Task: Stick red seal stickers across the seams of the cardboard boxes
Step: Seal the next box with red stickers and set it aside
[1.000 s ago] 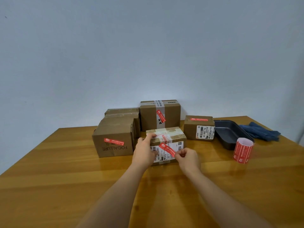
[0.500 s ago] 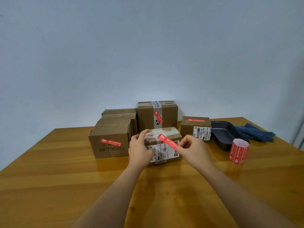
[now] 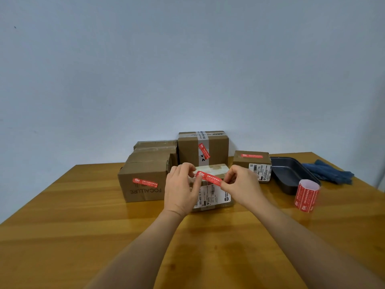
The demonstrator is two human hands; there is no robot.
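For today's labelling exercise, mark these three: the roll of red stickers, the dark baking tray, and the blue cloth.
roll of red stickers (image 3: pixel 306 196), head view, on its red outer side.
dark baking tray (image 3: pixel 280 173), head view, on its near left wall.
blue cloth (image 3: pixel 331 173), head view, on its middle folds.

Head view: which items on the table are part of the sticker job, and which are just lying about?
Part of the job:
- red seal sticker, pinched by left hand and right hand
- front box under it
- FOCALLURE box, tall box, small box, each already stickered
- sticker roll

Lying about:
- dark tray
- blue cloth
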